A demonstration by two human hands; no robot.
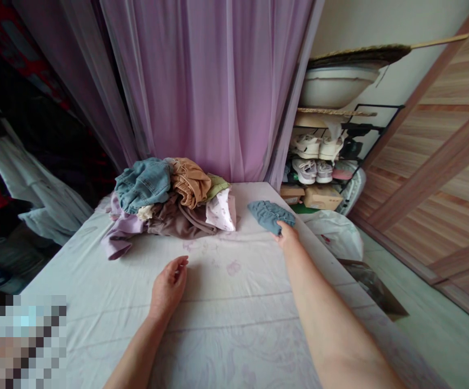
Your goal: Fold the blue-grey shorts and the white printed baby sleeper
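Observation:
My right hand (286, 233) grips the near edge of a folded blue-grey garment (269, 215), thumb on top. The folded bundle lies at the right side of the sheet-covered bed (222, 302); its exact kind of clothing cannot be made out. Lower and to the left, my left hand (172, 280) hovers at or just over the sheet, its fingers loosely curled and nothing in them. Beyond it sits a heap of clothes: a blue denim garment (145, 183), a tan garment (189, 181), a brown garment (178, 219), a lilac garment (123, 235) and a white patterned cloth (221, 210).
Purple curtains (202, 81) hang behind the bed. At the right, a shoe rack (364, 127) holds sneakers (315, 170) and a white basin (335, 86). A white plastic bag (335, 232) and a cardboard box (374, 289) stand beside the bed. Hanging clothes (27, 173) are at the left.

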